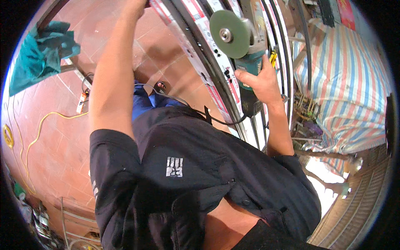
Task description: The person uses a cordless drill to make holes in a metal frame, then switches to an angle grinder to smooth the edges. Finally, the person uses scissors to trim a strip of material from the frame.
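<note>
My right hand [264, 83] is wrapped round the teal and black body of an angle grinder [246, 66], thumb across its near side. A flat green disc [235, 43] is fitted at the grinder's head, over several long profiles [200, 68] with white and red protective film and dark channels. The grinder's dark cord [227, 123] trails from its rear toward my waist. My left arm reaches to the top edge beside the profiles. Only part of my left hand [136, 9] shows there; its fingers are cut off by the picture's edge.
A teal cloth [46, 54] hangs on a frame at the left. A yellow cord [41, 125] and a white and orange power strip [81, 102] lie on the tiled floor. Striped sheeting [346, 83] covers a pile at the right. A yellow-handled tool [273, 58] lies among the profiles.
</note>
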### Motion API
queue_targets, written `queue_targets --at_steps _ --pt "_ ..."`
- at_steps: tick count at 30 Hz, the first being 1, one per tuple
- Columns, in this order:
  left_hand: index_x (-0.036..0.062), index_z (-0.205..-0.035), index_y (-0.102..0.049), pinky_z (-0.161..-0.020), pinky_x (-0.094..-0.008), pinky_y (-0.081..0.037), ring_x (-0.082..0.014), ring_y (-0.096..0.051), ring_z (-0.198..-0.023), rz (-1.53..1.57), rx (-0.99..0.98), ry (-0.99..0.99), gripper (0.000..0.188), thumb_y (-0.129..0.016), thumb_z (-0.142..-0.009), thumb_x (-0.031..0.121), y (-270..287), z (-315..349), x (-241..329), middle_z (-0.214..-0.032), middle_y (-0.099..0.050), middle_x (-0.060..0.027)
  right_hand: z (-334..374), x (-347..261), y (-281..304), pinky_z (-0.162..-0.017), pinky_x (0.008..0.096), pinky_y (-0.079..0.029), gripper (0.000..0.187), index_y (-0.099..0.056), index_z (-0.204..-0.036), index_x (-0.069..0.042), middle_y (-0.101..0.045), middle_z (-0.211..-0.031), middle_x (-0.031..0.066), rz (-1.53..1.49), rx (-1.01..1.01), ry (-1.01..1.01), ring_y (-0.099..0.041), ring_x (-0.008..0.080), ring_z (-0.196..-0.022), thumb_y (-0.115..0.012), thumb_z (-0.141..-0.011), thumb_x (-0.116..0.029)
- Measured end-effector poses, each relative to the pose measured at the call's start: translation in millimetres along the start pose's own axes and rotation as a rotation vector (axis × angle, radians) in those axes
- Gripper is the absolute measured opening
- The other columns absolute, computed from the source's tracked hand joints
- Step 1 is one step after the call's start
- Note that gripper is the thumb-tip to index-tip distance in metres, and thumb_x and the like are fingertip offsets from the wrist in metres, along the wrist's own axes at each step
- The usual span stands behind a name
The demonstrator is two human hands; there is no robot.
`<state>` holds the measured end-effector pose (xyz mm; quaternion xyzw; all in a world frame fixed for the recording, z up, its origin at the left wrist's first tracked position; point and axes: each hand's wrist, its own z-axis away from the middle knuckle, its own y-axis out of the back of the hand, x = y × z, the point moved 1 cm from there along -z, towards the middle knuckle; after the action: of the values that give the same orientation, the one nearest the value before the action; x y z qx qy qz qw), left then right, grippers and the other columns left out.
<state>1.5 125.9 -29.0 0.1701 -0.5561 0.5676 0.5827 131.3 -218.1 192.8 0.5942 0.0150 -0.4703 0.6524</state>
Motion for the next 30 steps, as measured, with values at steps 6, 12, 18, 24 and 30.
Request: queue_targets --at_steps 6,12,18,24,30 --pt "0.01 -0.11 -0.072 -0.058 -0.0373 -0.057 -0.0208 -0.072 -0.069 -0.044 -0.027 0.018 0.043 -0.061 -0.095 0.049 -0.1 0.6 4.9 -0.088 -0.075 -0.0061 36.1 2.4 38.1 -0.097 0.0396 -0.054 0.067 -0.061 -0.132 0.0 -0.076 -0.116 0.0128 0.028 0.102 0.016 -0.073 0.0255 -0.104 -0.088 -0.077 -0.027" --pt "0.0129 -0.108 -0.075 -0.071 -0.0385 -0.058 -0.0204 -0.072 -0.08 -0.05 -0.063 0.099 0.048 -0.058 -0.095 0.056 7.7 -11.4 -5.2 -0.092 -0.076 -0.0049 54.7 25.0 43.6 -0.097 0.0437 -0.055 0.072 -0.06 -0.132 0.001 -0.076 -0.111 0.0218 0.219 -0.026 -0.09 -0.074 0.0384 -0.106 -0.087 -0.075 -0.033" --pt "0.0116 -0.112 -0.076 -0.076 -0.0387 -0.058 -0.0201 -0.073 -0.086 -0.033 -0.076 0.104 0.052 -0.056 -0.096 0.056 7.8 -14.5 -4.4 -0.099 -0.078 -0.0055 47.3 45.6 23.3 -0.086 0.0501 -0.056 0.069 -0.06 -0.119 0.004 -0.074 -0.1 0.03 0.279 -0.088 -0.087 -0.073 0.0468 -0.098 -0.085 -0.073 -0.04" --pt "0.0106 -0.114 -0.077 -0.078 -0.038 -0.058 -0.0199 -0.073 -0.087 -0.056 -0.097 0.081 0.054 -0.056 -0.096 0.057 0.7 -2.4 3.5 -0.101 -0.079 -0.0057 32.4 40.9 11.8 -0.094 0.0424 -0.054 0.072 -0.06 -0.131 0.005 -0.076 -0.11 0.0233 0.277 -0.188 -0.163 -0.074 0.0356 -0.104 -0.084 -0.074 -0.032" --pt "0.0091 -0.109 -0.077 -0.071 -0.0366 -0.058 -0.0198 -0.073 -0.077 -0.067 -0.078 0.076 0.052 -0.056 -0.095 0.055 -0.6 -1.8 5.4 -0.093 -0.078 -0.0061 27.2 37.2 8.0 -0.093 0.0428 -0.054 0.07 -0.06 -0.129 0.005 -0.075 -0.108 0.0233 0.308 -0.184 -0.174 -0.074 0.0356 -0.102 -0.084 -0.074 -0.033"
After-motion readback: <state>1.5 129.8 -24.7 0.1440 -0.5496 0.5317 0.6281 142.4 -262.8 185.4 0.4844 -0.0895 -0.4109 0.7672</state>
